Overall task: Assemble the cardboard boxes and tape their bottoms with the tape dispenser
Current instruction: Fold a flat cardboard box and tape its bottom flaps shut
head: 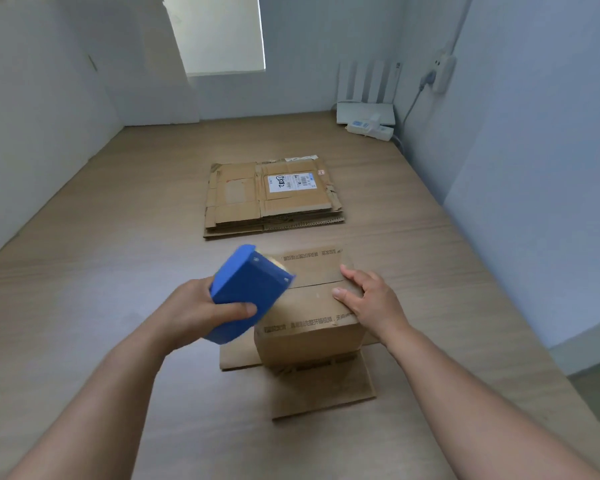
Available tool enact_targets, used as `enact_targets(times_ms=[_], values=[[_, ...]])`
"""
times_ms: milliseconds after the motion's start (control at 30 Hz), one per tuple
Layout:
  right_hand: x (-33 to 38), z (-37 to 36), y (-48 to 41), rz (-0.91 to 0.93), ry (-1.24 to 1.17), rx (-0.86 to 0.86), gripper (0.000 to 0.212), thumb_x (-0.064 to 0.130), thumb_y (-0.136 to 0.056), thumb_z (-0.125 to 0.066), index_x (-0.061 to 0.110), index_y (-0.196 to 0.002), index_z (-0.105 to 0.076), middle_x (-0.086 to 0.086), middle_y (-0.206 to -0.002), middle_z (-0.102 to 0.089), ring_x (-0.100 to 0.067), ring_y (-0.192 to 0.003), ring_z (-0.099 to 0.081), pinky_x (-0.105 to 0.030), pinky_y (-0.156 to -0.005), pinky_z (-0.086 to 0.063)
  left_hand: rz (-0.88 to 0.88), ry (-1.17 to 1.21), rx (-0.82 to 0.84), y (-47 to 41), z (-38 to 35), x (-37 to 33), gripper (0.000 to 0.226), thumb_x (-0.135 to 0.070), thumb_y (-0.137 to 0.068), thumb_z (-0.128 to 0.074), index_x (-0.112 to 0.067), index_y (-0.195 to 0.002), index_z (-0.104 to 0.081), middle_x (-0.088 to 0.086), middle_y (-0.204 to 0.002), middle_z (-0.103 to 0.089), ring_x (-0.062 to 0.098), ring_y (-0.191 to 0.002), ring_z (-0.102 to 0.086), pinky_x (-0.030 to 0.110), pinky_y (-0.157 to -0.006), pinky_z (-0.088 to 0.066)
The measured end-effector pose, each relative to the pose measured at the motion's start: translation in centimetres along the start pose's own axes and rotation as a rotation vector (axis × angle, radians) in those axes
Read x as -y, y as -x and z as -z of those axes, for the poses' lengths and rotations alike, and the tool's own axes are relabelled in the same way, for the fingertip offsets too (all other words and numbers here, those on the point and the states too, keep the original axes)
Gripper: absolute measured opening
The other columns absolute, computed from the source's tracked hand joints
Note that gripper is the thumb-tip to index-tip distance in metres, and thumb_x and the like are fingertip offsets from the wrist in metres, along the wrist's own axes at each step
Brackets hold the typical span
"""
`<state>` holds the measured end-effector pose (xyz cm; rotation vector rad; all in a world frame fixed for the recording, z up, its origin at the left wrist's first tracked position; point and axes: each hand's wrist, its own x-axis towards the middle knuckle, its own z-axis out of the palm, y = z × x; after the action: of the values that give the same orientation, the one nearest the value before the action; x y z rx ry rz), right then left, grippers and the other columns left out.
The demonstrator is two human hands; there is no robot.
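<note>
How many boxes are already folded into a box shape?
1. The box stands in front, under the right hand. Behind it lies a pile of flat boxes; how many are in it I cannot tell.

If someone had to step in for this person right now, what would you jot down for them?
Left hand grips the tape dispenser over the box's left edge.
Right hand presses flat on the closed flaps of the box.
Done: one box folded up, flaps shut.
Left: no tape shows on the seam, so tape it, then do the flat boxes stacked behind.
</note>
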<state>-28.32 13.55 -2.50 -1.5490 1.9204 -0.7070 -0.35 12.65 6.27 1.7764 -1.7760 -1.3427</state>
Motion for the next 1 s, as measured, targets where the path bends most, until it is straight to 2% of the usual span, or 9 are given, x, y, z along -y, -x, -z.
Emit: enact_targets(times_ms=[100,267,367,467,533,633,767,867,1000], values=[[-0.1,0.0,0.0,-0.01,0.006,0.004,0.056,0.047,-0.087,-0.06,0.034,-0.139,-0.044,0.003,-0.125,-0.05,-0.016,-0.119,-0.045,-0.037,-0.1,-0.043,-0.071,-0.216,0.177,-1.0,-1.3,-2.0,0.04,-0.051,-0.061,-0.075,-0.033,-0.094,-0.062,-0.007,-0.09,-0.067,0.011,-0.083,-0.064,0.028,-0.075,-0.054],[-0.3,-0.1,0.0,-0.009,0.01,0.008,0.057,0.05,-0.088,-0.057,0.035,-0.141,-0.042,0.005,-0.125,-0.048,-0.013,-0.116,-0.047,-0.035,-0.098,-0.045,-0.099,-0.368,0.18,-1.8,-2.1,-2.3,0.028,-0.04,-0.077,-0.076,-0.038,-0.095,-0.054,-0.011,-0.094,-0.063,0.008,-0.087,-0.061,0.021,-0.074,-0.051],[-0.2,0.1,0.1,-0.011,-0.008,0.01,0.052,0.054,-0.091,-0.048,0.034,-0.14,-0.044,0.001,-0.137,-0.042,-0.016,-0.129,-0.038,-0.038,-0.105,-0.039,-0.1,-0.42,0.182,-2.0,-2.3,-2.2,0.036,-0.043,-0.078,-0.074,-0.035,-0.106,-0.053,-0.011,-0.098,-0.062,0.007,-0.089,-0.06,0.022,-0.077,-0.052],[1.2,0.9,0.3,0.095,0.032,-0.194,0.044,0.039,-0.096,-0.048,0.022,-0.137,-0.05,-0.005,-0.144,-0.035,-0.016,-0.133,-0.032,-0.033,-0.105,-0.036,-0.096,-0.424,0.185,-2.1,-2.4,-2.2,0.04,-0.044,-0.078,-0.073,-0.033,-0.111,-0.052,-0.011,-0.1,-0.062,0.007,-0.091,-0.06,0.024,-0.08,-0.052],[2.6,1.4,0.7,0.18,-0.09,-0.338,0.039,0.02,-0.093,-0.054,0.016,-0.132,-0.054,-0.003,-0.131,-0.044,-0.009,-0.108,-0.05,-0.02,-0.094,-0.041,-0.093,-0.423,0.185,-2.2,-2.5,-2.2,0.04,-0.044,-0.079,-0.072,-0.033,-0.111,-0.052,-0.01,-0.101,-0.062,0.008,-0.091,-0.06,0.025,-0.082,-0.053],[4.3,1.4,1.6,0.086,-0.504,-0.143,0.043,0.004,-0.088,-0.053,0.02,-0.128,-0.052,0.002,-0.117,-0.054,-0.01,-0.069,-0.051,-0.018,-0.066,-0.046,-0.087,-0.434,0.179,-2.1,-2.6,-2.2,0.038,-0.045,-0.079,-0.072,-0.034,-0.109,-0.052,-0.01,-0.101,-0.062,0.008,-0.091,-0.06,0.028,-0.084,-0.053],[4.6,0.9,2.1,0.059,-0.612,0.108,0.032,0.007,-0.089,-0.061,0.022,-0.117,-0.06,0.004,-0.104,-0.064,-0.01,-0.069,-0.054,-0.013,-0.055,-0.045,-0.076,-0.431,0.18,-2.0,-2.6,-2.4,0.04,-0.044,-0.079,-0.072,-0.033,-0.111,-0.051,-0.01,-0.1,-0.061,0.008,-0.092,-0.06,0.028,-0.085,-0.053],[4.6,1.0,2.2,0.06,-0.563,0.035,0.007,0.017,-0.091,-0.062,0.013,-0.094,-0.068,0.006,-0.074,-0.062,-0.005,-0.06,-0.055,-0.011,-0.052,-0.044,-0.074,-0.442,0.184,-2.0,-2.6,-2.6,0.04,-0.043,-0.079,-0.072,-0.033,-0.111,-0.051,-0.011,-0.1,-0.061,0.008,-0.091,-0.059,0.026,-0.084,-0.053],[4.7,0.7,2.2,0.034,-0.59,-0.006,0.013,0.016,-0.092,-0.059,0.015,-0.079,-0.062,0.007,-0.067,-0.06,-0.007,-0.058,-0.053,-0.017,-0.056,-0.044,-0.071,-0.449,0.227,-2.3,-2.1,-3.4,0.037,-0.05,-0.076,-0.073,-0.035,-0.103,-0.053,-0.01,-0.098,-0.063,0.009,-0.088,-0.061,0.026,-0.081,-0.053]])
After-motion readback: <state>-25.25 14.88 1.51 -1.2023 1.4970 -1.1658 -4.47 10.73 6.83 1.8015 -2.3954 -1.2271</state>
